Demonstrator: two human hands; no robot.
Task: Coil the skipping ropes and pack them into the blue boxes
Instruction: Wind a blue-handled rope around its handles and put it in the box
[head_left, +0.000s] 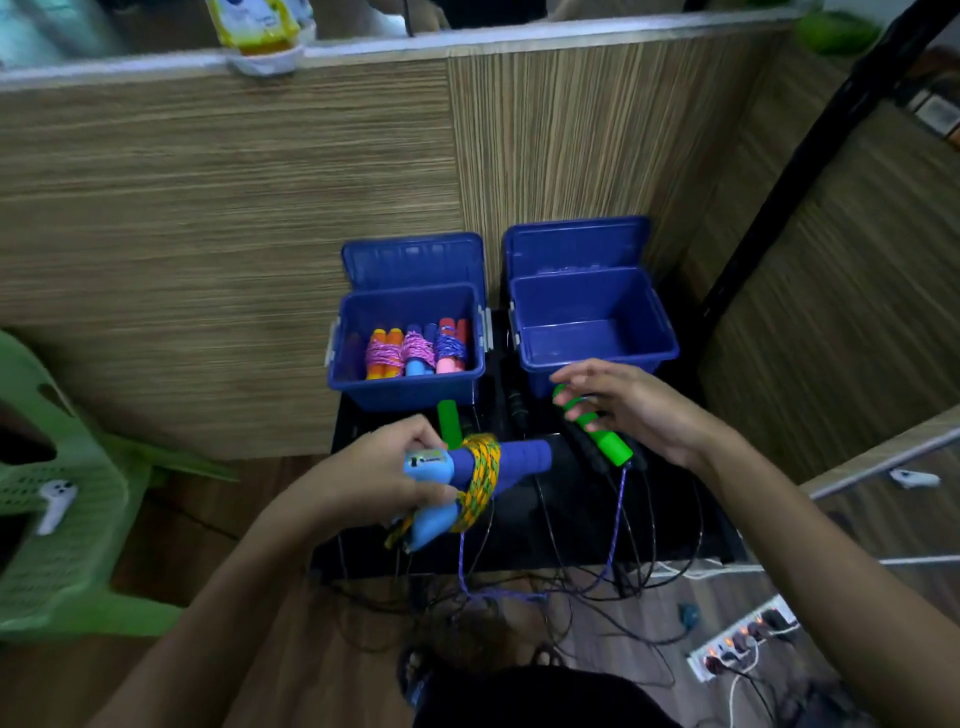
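Two open blue boxes stand side by side on a black table. The left box (405, 387) holds three coiled ropes with coloured handles. The right box (597, 358) holds nothing. My left hand (374, 473) grips a blue-handled skipping rope (498, 460) with yellow-orange cord wound round its handles. My right hand (639, 410) hovers with spread fingers over a green handle (608, 441) lying on the table; its fingers reach across that handle. A second green handle (449, 421) stands behind the blue bundle. Purple cord (615, 530) hangs from the green handle over the table's front edge.
A black table (571, 530) carries the boxes. Wood-grain walls close in behind and to the right. A green plastic chair (62, 519) stands at the left with a white controller on it. Black cables and a power strip (743, 642) lie on the floor below.
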